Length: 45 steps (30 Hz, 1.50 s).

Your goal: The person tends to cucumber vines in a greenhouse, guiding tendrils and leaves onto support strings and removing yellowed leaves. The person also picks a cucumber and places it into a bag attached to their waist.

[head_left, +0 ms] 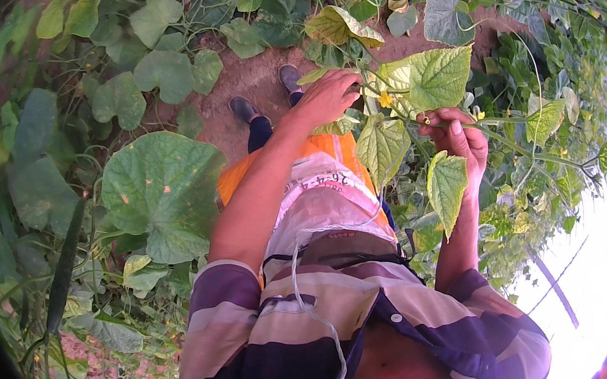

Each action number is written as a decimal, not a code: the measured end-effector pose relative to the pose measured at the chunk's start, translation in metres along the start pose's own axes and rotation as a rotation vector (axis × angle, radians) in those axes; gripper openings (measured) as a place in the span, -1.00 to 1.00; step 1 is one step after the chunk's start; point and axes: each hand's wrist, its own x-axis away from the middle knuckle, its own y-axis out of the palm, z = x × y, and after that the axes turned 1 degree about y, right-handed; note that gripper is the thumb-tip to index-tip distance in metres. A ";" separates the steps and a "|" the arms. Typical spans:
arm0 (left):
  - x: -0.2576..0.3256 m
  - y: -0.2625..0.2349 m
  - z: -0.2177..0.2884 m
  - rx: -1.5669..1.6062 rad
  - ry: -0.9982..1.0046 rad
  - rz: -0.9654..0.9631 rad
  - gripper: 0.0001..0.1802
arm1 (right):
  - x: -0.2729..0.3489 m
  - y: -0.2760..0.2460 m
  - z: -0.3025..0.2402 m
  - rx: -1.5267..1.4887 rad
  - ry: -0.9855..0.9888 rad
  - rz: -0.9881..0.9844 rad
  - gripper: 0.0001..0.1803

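Note:
A cucumber vine (pixel 494 120) with jagged green leaves runs across in front of me on the right. My right hand (pixel 462 140) pinches its stem between thumb and fingers, beside a hanging leaf (pixel 448 186). To the left, my left hand (pixel 325 102) is closed at the vine's other side, its fingertips bent around something dark that I cannot make out. A small yellow flower (pixel 384 99) sits on the vine between both hands. Just beyond it spreads a broad, sunlit leaf (pixel 442 78). Leaves partly cover the left fingertips.
A long dark green cucumber (pixel 65 265) hangs at the left, near a large round leaf (pixel 156 180). Dense vines grow on both sides of a bare soil path (pixel 231 78). A white cord (pixel 297 276) hangs down my front, over an orange and white sack-like apron (pixel 348 156).

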 end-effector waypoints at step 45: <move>0.015 -0.081 0.188 0.155 -0.138 0.309 -0.42 | -0.056 0.048 -0.046 -0.286 -0.010 -0.043 -0.72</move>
